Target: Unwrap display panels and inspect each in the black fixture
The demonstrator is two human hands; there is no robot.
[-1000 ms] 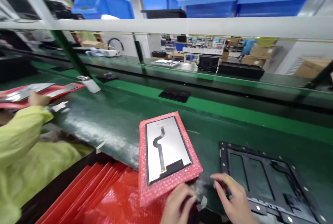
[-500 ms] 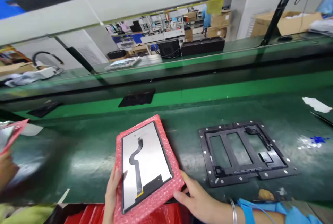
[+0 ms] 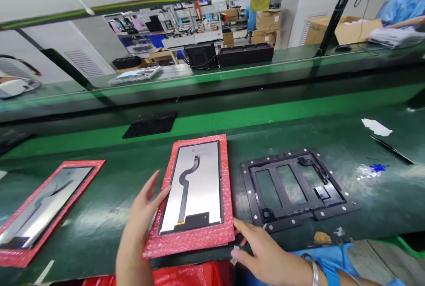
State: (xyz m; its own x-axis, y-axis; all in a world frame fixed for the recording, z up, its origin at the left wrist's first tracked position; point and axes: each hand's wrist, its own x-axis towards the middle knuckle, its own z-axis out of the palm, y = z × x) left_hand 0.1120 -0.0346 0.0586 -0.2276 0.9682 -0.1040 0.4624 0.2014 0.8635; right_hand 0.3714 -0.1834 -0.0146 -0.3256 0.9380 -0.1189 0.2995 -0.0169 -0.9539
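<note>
Here, left hand [image 3: 142,206] and right hand [image 3: 259,246] flank 1 panel [image 3: 204,184].

Bench [image 3: 109,193]: dark green top. Right side: torn white scrap [image 3: 376,127]; just nearer, a slim dark tool [image 3: 392,149], pointed, lying at a slant. Left of the tool, a small cluster of blue bits [image 3: 377,168]. On the bright green strip toward the back, left of centre, a flat black slab [image 3: 151,125]. Raised ledge behind, left to right: pale flat tray [image 3: 136,75]; upright black unit [image 3: 201,56]; long black box [image 3: 245,54] beside it; open carton [image 3: 318,31]; white stack [image 3: 396,36], possibly paper, edges unclear. Behind that stack, a person in blue [image 3: 400,7]. Yellow sheet [image 3: 260,0] hangs above distant brown cartons [image 3: 268,20].
</note>
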